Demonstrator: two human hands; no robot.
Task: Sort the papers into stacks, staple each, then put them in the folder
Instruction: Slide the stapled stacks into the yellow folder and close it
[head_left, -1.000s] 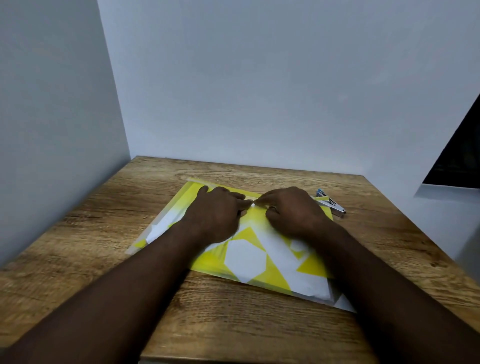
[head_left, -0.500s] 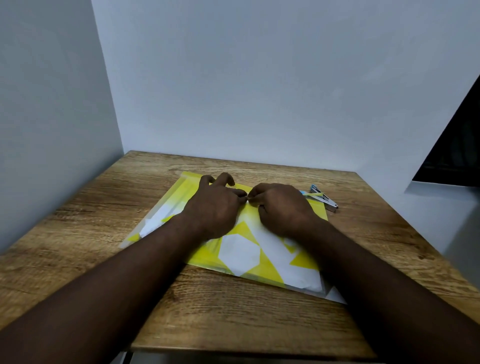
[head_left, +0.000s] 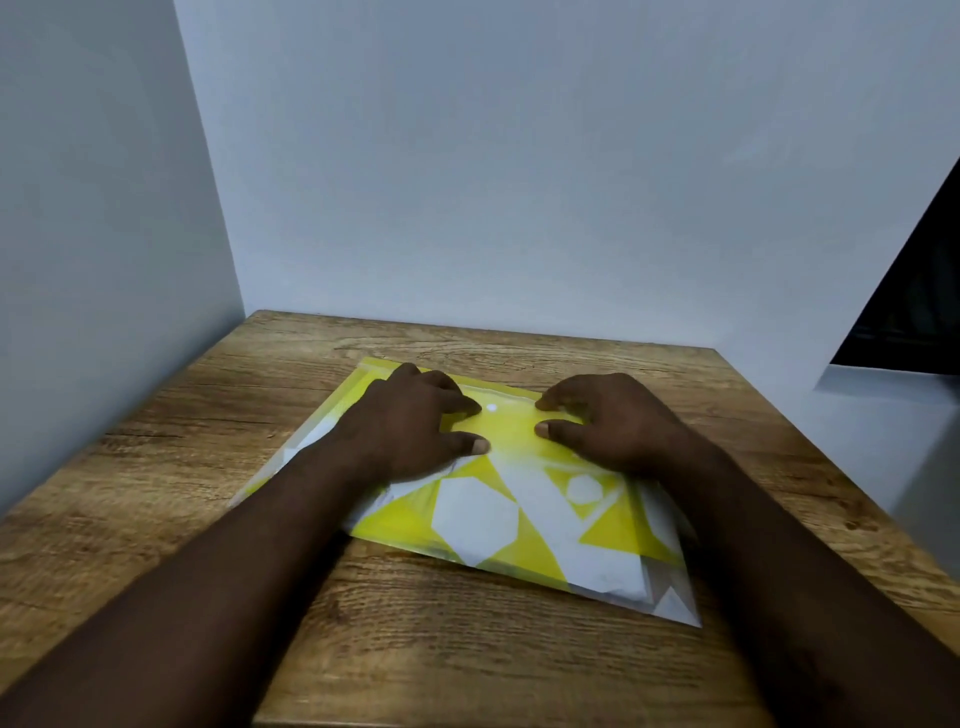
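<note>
A yellow folder with white geometric shapes lies flat on the wooden table. White paper shows through it and at its edges. A small white snap button sits near the folder's far edge. My left hand rests on the folder just left of the button, fingers spread and pressing down. On the right of the button my right hand lies flat on the folder, fingertips touching it. Neither hand holds anything. The stapler is not in sight.
Grey walls close in the table on the left and at the back. A dark opening shows at the right, above a pale ledge. Bare wood lies in front of the folder and along the table's far edge.
Both hands were pinched together at the folder's button; now they have parted and lie flat on either side of it. The stapler seen at the right earlier is now behind my right hand.
</note>
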